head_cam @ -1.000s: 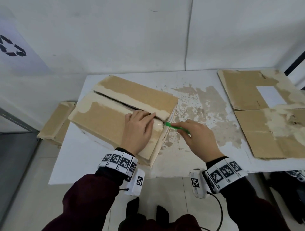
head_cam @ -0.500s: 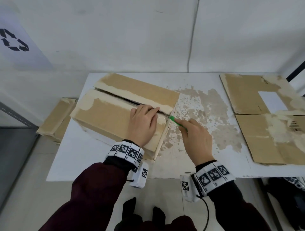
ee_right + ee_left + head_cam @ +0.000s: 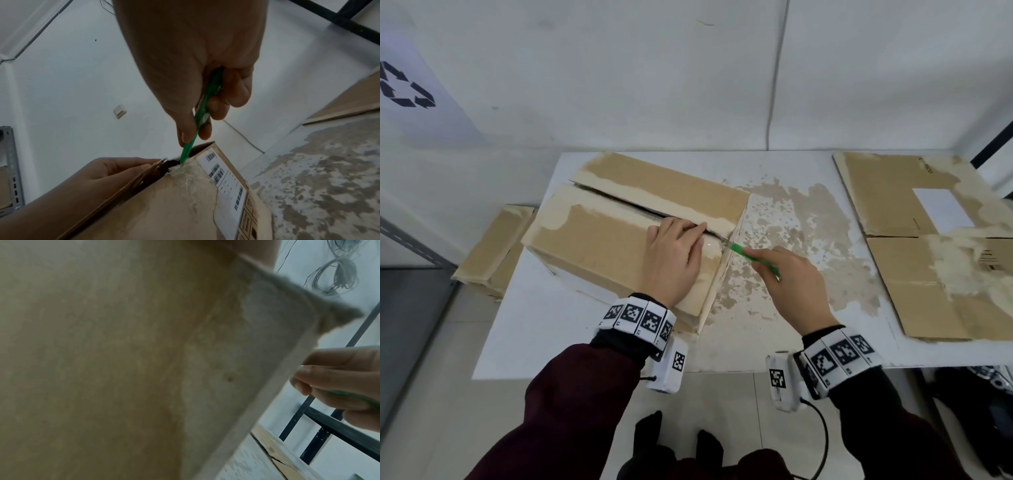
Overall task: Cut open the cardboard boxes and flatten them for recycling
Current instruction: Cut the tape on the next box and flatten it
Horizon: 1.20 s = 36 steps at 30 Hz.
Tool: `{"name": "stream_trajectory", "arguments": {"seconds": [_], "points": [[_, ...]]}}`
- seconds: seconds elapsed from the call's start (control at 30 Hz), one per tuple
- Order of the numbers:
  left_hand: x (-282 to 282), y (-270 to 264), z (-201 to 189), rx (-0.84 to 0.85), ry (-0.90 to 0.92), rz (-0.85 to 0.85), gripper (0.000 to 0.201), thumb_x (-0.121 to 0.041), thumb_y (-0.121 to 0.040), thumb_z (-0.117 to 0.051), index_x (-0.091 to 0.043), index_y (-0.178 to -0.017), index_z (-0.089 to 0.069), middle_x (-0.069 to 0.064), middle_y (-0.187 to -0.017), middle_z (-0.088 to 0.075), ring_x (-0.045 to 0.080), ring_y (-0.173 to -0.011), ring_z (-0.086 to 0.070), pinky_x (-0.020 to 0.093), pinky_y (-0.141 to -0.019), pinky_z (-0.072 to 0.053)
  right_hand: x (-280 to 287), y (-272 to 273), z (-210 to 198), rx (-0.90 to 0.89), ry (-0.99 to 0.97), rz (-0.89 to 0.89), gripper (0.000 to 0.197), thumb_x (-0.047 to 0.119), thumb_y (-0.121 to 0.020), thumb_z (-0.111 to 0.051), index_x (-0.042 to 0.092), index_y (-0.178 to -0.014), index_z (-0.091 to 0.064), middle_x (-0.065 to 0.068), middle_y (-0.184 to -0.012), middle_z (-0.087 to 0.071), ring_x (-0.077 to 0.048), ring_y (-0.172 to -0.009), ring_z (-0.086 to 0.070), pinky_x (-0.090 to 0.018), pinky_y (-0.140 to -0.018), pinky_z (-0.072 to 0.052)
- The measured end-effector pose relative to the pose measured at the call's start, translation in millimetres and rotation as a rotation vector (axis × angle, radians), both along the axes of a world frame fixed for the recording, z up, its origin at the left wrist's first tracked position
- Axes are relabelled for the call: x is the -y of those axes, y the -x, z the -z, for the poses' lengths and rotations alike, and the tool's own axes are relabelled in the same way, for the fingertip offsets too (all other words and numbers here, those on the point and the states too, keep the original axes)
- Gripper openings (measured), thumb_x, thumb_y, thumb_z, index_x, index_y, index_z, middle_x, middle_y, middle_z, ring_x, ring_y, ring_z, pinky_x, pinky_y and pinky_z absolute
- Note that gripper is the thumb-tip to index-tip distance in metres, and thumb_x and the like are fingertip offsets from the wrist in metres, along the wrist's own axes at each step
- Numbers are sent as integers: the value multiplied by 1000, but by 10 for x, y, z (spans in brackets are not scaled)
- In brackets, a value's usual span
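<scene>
A brown cardboard box (image 3: 602, 240) lies on the white table (image 3: 524, 335), its top seam split along most of its length. My left hand (image 3: 674, 260) rests flat on the near flap, fingers straight, their tips at the seam. My right hand (image 3: 787, 277) grips a green cutter (image 3: 746, 255). In the right wrist view the cutter (image 3: 202, 113) has its tip in the seam at the box's (image 3: 164, 203) right end, beside clear tape (image 3: 187, 172). The left wrist view is filled by the box side (image 3: 102, 353).
Flattened cardboard (image 3: 935, 240) covers the table's right end. Another flattened piece (image 3: 493, 250) leans off the table's left edge. The tabletop between box and cardboard is worn brown (image 3: 798, 240). A wall runs behind, and a black frame (image 3: 993, 144) stands at the far right.
My right hand has brought the green cutter left to the right end of the box's seam. The left hand has stayed flat on the near flap.
</scene>
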State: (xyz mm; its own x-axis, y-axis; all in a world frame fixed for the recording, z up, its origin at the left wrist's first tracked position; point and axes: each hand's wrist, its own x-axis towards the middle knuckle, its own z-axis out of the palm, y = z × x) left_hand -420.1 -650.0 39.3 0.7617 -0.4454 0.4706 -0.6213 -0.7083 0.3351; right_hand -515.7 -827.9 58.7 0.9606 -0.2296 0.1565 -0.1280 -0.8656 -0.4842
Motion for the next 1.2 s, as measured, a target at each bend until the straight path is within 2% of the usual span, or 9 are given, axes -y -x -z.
{"name": "stream_trajectory", "arguments": {"seconds": [0.27,0.37,0.47,0.6,0.8,0.93,1.03,1.13,1.2], "points": [[-2,44,-16,14,-42,29,41,-24,-95,-41,-12,-132,-55,7,-123,-60,22,-109,-48,33,-82,-28,-124,-285,-49,-43,24,25,29,25,-97,-47,35,-121,-61,4,-91,-62,-13,-73,-54,-26,-54,-41],[-6,25,-37,0,-17,24,40,-23,-94,-42,-14,-131,-55,5,-122,-60,21,-109,-50,31,-84,-28,12,-239,-35,-31,-71,65,29,25,-98,-45,31,-123,-59,6,-86,-64,-11,-57,-53,-18,-46,-36],[-12,20,-30,-21,-30,-2,34,-26,-93,-45,-17,-123,-60,-1,-111,-64,18,-105,-52,29,-84,-26,361,2,248,-54,-208,236,27,21,-100,-38,15,-115,-61,-3,-77,-68,-12,-51,-52,-20,-43,-32],[7,14,-13,-26,-79,-32,33,-36,-92,-47,-21,-116,-63,-4,-106,-65,16,-104,-53,32,-88,-26,736,239,866,-196,-318,514,29,17,-101,-35,0,-108,-57,-22,-93,-65,-26,-68,-50,-31,-56,-33],[13,21,-7,-19,-99,-35,35,-43,-88,-54,-22,-114,-65,-3,-103,-64,18,-101,-53,34,-91,-23,834,415,1262,-335,-404,615,29,5,-93,-45,1,-122,-51,-18,-99,-61,-34,-91,-57,-33,-73,-40],[14,34,-13,-36,-99,-34,34,-44,-88,-55,-22,-113,-66,-4,-102,-63,17,-100,-54,35,-92,-23,713,360,1098,-224,-191,515,29,11,-91,-54,4,-119,-55,-18,-124,-53,-36,-116,-44,-36,-93,-33],[27,40,-45,-27,-78,-31,33,-43,-88,-53,-22,-111,-64,-4,-103,-62,17,-100,-53,36,-93,-24,342,144,554,58,-306,277,27,16,-94,-53,11,-119,-57,-4,-121,-56,-19,-114,-49,-28,-98,-37],[27,53,-123,17,26,-27,28,-40,-87,-53,-19,-103,-62,-4,-100,-60,16,-100,-52,36,-95,-23,-87,-113,69,137,-354,-63,22,17,-95,-52,15,-114,-62,9,-108,-60,-2,-100,-53,-15,-91,-40],[-13,91,-184,82,80,-22,26,-38,-88,-51,-16,-98,-61,-3,-98,-58,17,-99,-50,37,-97,-22,-268,-247,-41,120,-317,-224,14,13,-93,-52,12,-100,-64,8,-93,-60,-4,-87,-53,-15,-78,-39]]}}
